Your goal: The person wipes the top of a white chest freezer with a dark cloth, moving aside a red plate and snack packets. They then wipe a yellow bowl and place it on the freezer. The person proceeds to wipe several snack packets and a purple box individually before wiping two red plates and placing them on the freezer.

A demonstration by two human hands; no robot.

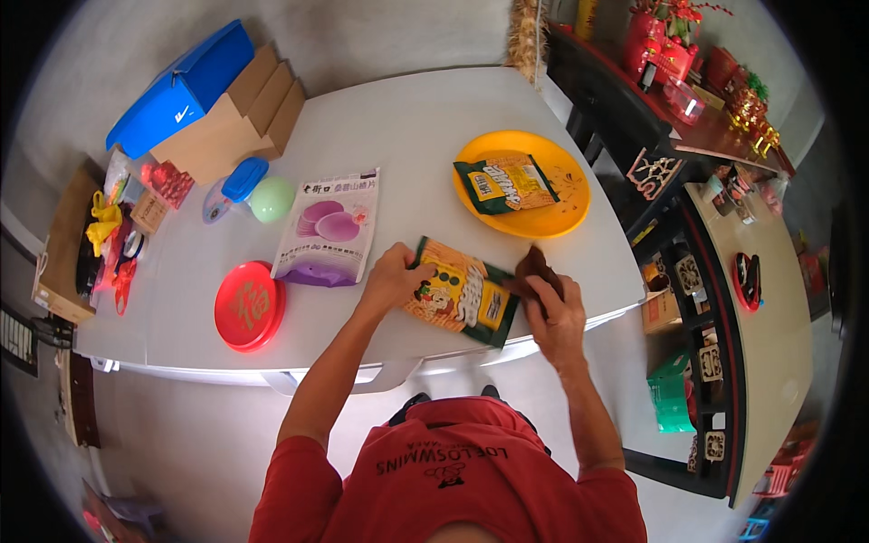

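Note:
Near the front edge of the table lies a green, orange and yellow snack packet [463, 294], tilted a little. My left hand [391, 277] is closed on its left end, thumb on top. At the packet's right end my right hand [556, 319] pinches a dark brown, limp piece [536, 266] that looks like cloth or a wrapper; its kind is unclear. Whether those fingers also touch the packet cannot be told. Farther back, a second snack packet [507, 184] of the same look rests on a yellow plate [575, 204] with dark crumbs or marks on its right side.
A white and purple pouch [331, 226] lies left of my left hand, with a red round lid [250, 306] nearer me. Beyond are a pale green ball [271, 199], a blue-lidded container [244, 179] and cardboard boxes [226, 136] under a blue box [186, 90]. Dark shelving [701, 335] stands at the right.

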